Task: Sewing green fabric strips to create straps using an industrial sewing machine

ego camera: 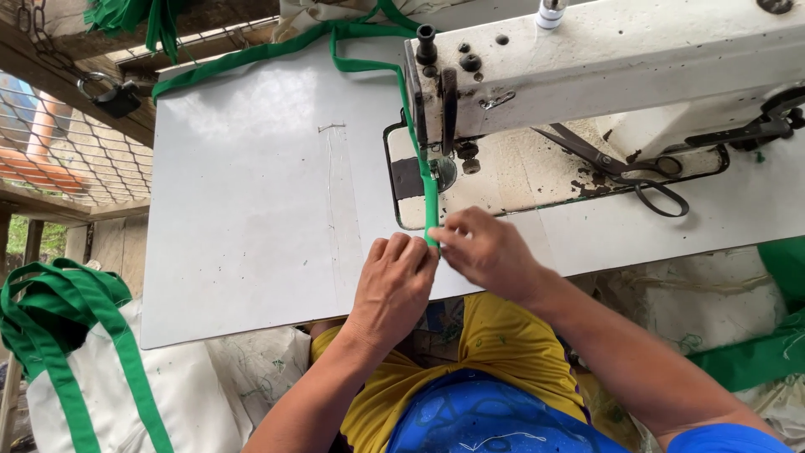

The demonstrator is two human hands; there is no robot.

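Observation:
A narrow green fabric strap (430, 195) runs from the back of the table, under the needle area of a white sewing machine (612, 59), and toward me. My left hand (394, 281) and my right hand (486, 247) meet at the strap's near end, both pinching it between fingertips just in front of the machine bed. The strap lies flat and taut between my fingers and the presser foot. Farther back it loops across the table to the upper left.
Black scissors (625, 168) lie on the machine bed to the right. The white table top (251, 210) spreads out to the left. White bags with green straps (75, 352) are piled at lower left. More green fabric (767, 352) hangs at right. A wire fence is at far left.

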